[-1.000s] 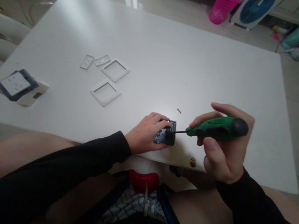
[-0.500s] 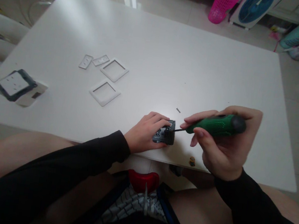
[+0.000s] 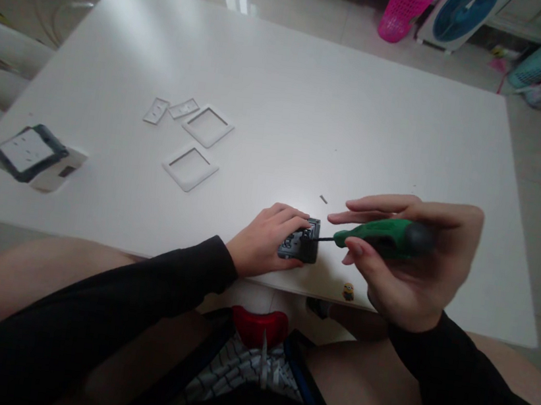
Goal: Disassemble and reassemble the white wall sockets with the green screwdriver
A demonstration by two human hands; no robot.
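Observation:
My left hand [image 3: 268,239] is closed round a dark grey socket module [image 3: 310,251], pressing it to the white table near the front edge. In my right hand [image 3: 423,272] lies a screwdriver [image 3: 376,235] with a green handle and a black end cap. Its thin dark shaft points left, and the tip meets the module just beside my left fingertips. My right thumb rests against the handle, while some fingers stretch out above it. A small grey strip [image 3: 323,199] lies on the table beyond the module. Fingers cover part of the module.
Two white square frames [image 3: 187,186] and two small white plates [image 3: 155,111] lie left of centre on the table [image 3: 287,78]. At the far left is a stack of socket parts [image 3: 32,154]. A small yellow figure sticker [image 3: 348,291] sits by the front edge.
My right hand has turned the screwdriver handle slightly, its upper fingers now stretched further out. The left hand and the module stay in place.

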